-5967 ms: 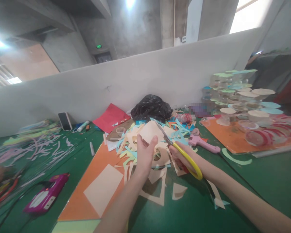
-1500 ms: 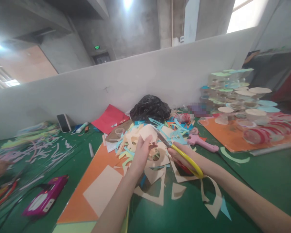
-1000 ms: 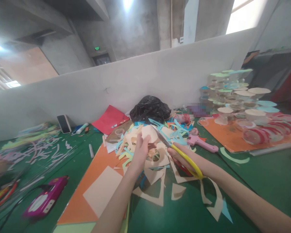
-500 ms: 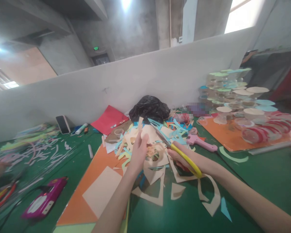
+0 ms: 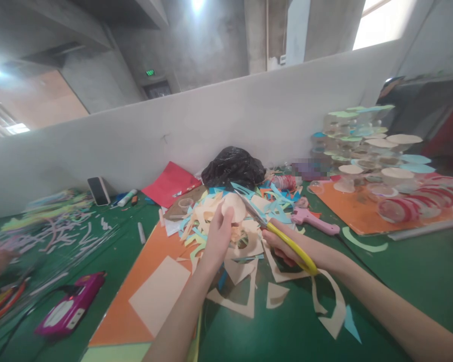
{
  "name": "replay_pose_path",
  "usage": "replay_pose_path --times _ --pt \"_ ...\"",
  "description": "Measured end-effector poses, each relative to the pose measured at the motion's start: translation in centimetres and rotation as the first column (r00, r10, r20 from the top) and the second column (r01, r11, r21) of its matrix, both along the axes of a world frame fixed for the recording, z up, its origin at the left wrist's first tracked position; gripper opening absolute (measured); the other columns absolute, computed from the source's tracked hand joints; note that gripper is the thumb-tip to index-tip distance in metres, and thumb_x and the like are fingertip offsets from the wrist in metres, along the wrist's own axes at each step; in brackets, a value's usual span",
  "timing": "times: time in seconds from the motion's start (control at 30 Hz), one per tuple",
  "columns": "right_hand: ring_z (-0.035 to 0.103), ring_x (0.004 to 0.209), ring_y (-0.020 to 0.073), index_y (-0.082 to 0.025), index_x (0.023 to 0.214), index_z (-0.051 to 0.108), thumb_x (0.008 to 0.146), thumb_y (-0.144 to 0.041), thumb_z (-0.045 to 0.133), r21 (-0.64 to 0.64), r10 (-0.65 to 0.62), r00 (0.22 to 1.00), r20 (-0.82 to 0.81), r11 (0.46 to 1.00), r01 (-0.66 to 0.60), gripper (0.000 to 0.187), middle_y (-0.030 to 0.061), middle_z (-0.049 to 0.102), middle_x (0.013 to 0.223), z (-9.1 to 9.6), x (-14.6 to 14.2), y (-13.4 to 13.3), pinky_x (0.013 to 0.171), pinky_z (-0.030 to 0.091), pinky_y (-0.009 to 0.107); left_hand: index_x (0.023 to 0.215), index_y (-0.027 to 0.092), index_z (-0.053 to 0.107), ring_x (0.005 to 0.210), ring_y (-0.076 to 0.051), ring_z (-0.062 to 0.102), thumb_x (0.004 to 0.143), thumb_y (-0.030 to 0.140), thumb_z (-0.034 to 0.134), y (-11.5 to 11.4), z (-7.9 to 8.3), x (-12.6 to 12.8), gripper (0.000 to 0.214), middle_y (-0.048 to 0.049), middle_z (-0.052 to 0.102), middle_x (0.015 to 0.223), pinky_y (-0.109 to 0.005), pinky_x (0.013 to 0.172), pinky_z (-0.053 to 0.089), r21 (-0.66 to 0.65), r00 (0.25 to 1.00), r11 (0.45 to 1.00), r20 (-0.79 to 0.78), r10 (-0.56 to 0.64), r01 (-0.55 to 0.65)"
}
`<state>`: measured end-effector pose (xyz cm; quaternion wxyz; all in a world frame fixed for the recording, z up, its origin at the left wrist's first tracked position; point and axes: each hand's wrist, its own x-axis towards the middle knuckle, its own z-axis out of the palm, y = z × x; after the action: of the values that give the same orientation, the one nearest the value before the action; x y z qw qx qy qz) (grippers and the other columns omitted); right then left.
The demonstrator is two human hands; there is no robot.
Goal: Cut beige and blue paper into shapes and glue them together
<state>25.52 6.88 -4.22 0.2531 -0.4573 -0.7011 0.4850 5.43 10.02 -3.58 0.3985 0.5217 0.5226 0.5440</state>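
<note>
Left hand [image 5: 218, 236] pinches a round beige paper disc [image 5: 235, 206] above the pile of coloured paper offcuts [image 5: 196, 222], mid-table. Right hand [image 5: 287, 247] is clenched through yellow-handled steel scissors [image 5: 277, 235], blades at the disc's right edge. Judged step: trimming the outline. Continuing calls for rotating the disc into the blades.

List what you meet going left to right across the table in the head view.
magenta device → phone → red sheet → left hand holding the peach paper disc → right hand gripping the yellow-handled scissors → pink tool → lidded cups
</note>
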Motion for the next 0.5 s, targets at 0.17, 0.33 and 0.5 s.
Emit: replay_pose_path --times 0.17,0.33,0.5 --pt "0.037 0.036 0.0075 -0.025 0.084 0.034 0.086 -0.077 0.037 -0.015 -0.064 0.997 0.043 0.998 0.064 0.053 -0.0104 0.039 0.05 0.1 -0.5 0.4 0.036 0.028 0.02 0.125 0.023 0.058 0.087 -0.021 0.068 0.088 0.049 0.055 0.0 0.4 0.1 0.046 -0.0079 0.062 0.122 -0.03 0.077 0.054 0.0 1.0 1.0 -0.007 0.021 -0.021" --pt "0.038 0.04 0.0076 -0.024 0.086 0.034 0.084 -0.077 0.041 -0.025 -0.023 1.0 -0.005 0.999 0.023 0.054 -0.0103 0.04 0.053 0.4 -0.2 0.1 0.04 0.031 0.021 0.115 0.02 0.059 0.096 -0.023 0.065 0.087 0.048 0.055 -0.1 0.5 0.3 0.04 -0.0098 0.062 0.117 -0.03 0.074 0.055 0.019 0.998 0.999 0.056 0.029 -0.03" --pt "0.038 0.048 0.0085 -0.024 0.086 0.035 0.09 -0.07 0.039 -0.005 0.057 0.997 -0.059 0.998 -0.057 0.047 -0.0072 0.042 0.062 0.1 0.5 -0.1 0.045 0.034 0.024 0.103 0.018 0.063 0.107 -0.029 0.062 0.077 0.045 0.068 -0.2 0.4 0.2 0.038 -0.0097 0.067 0.102 -0.033 0.08 0.055 -0.002 0.995 1.0 0.102 0.011 -0.011"
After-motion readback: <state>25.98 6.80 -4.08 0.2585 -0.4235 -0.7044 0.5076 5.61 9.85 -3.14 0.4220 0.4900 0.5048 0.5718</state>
